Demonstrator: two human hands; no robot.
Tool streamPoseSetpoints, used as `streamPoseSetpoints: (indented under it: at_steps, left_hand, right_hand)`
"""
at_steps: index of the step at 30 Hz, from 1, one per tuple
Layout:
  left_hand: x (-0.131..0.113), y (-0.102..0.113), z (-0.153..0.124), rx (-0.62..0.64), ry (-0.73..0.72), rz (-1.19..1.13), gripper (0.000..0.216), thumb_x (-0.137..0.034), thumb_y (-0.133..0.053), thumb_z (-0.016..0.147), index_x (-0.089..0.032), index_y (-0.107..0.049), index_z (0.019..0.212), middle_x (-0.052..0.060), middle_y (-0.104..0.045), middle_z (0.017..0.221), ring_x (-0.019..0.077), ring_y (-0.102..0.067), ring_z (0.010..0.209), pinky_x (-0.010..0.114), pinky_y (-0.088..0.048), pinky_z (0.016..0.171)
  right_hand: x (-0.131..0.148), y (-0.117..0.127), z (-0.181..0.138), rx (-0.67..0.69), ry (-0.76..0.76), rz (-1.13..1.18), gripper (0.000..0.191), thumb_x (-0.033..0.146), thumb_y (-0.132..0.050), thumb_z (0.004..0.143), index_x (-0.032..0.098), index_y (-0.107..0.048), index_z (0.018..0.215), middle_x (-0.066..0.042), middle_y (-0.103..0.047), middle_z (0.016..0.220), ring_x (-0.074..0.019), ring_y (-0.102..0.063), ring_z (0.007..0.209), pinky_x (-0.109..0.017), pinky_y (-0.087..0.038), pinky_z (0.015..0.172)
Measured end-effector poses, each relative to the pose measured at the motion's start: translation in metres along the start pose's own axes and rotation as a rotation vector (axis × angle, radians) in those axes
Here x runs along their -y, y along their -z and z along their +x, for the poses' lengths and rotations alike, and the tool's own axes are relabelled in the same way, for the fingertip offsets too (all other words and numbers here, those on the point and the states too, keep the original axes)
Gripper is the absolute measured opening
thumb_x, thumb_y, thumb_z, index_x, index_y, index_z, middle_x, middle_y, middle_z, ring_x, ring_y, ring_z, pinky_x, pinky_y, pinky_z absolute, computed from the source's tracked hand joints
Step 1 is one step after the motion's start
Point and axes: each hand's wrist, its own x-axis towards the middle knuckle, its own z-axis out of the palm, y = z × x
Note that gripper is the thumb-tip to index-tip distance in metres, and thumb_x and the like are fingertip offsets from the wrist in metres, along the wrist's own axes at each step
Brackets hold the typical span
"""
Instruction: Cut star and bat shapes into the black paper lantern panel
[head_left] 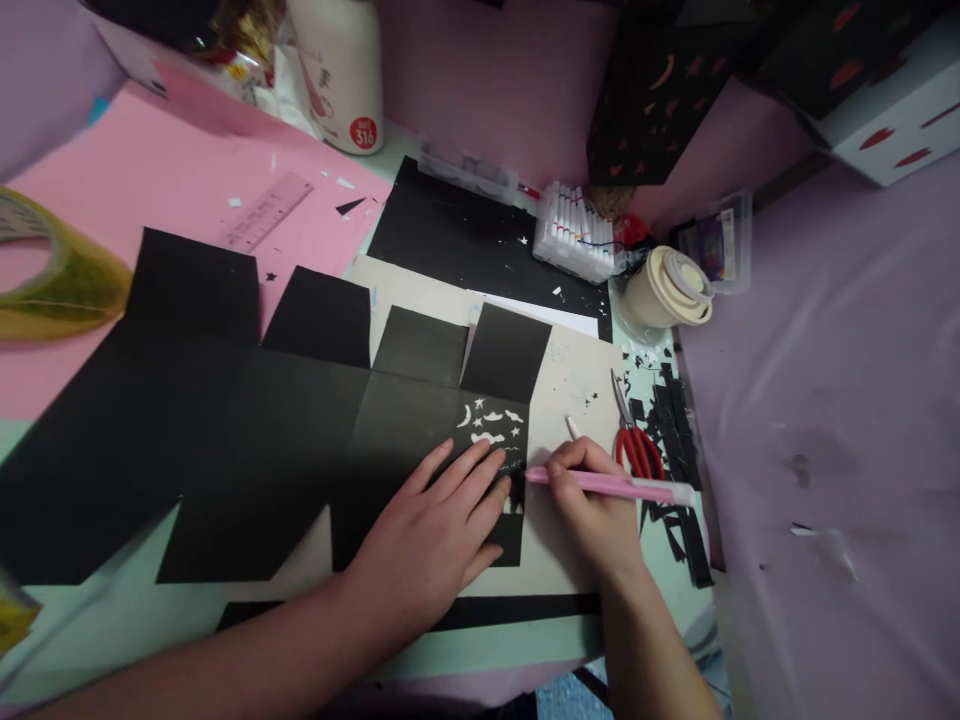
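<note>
A large sheet of black card (pixel 300 420), cut with tabs along its edges and creased into panels, lies flat on the work surface. On its right panel are small cut-out shapes (pixel 487 418): a moon, stars and clouds showing pale. My left hand (pixel 442 520) rests flat on this panel with fingers spread, partly covering the lower shapes. My right hand (pixel 596 505) grips a slim pink pen-shaped tool (pixel 622 486), held nearly level, its left end at the card's right edge. Its tip is too small to make out. A white stick end (pixel 572 427) shows behind my right hand.
Red-handled scissors (pixel 637 450) and black paper scraps (pixel 679 430) lie at the right. Beyond are a lidded cup (pixel 667 288), a case of markers (pixel 576 235) and a white bottle (pixel 337 75). A ruler (pixel 270 212) and tape roll (pixel 67 265) lie left.
</note>
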Motion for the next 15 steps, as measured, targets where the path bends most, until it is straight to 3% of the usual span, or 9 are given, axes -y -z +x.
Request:
streamPoseSetpoints:
  at_steps: [4,15]
  left_hand:
    - [0.000,-0.001,0.000,0.002,0.000,0.011,0.045,-0.048,-0.057,0.091,-0.019,-0.057,0.126,0.005,-0.051,0.144,0.0221,-0.038,0.139,0.040,-0.013,0.119]
    - [-0.001,-0.001,0.002,-0.002,-0.003,0.040,0.045,-0.049,-0.056,0.092,-0.019,-0.059,0.124,0.005,-0.053,0.143,0.0219,-0.039,0.138,0.040,-0.011,0.118]
  right_hand:
    - [-0.008,0.003,0.013,0.117,0.032,0.036,0.017,0.021,-0.058,0.084,0.020,-0.052,0.068,0.003,-0.059,0.064,-0.0121,-0.053,0.058,-0.024,-0.042,0.056]
    - [-0.019,0.001,0.012,0.129,0.058,0.017,0.016,0.024,-0.059,0.085,0.020,-0.054,0.070,0.002,-0.059,0.065,-0.0127,-0.053,0.059,-0.025,-0.041,0.057]
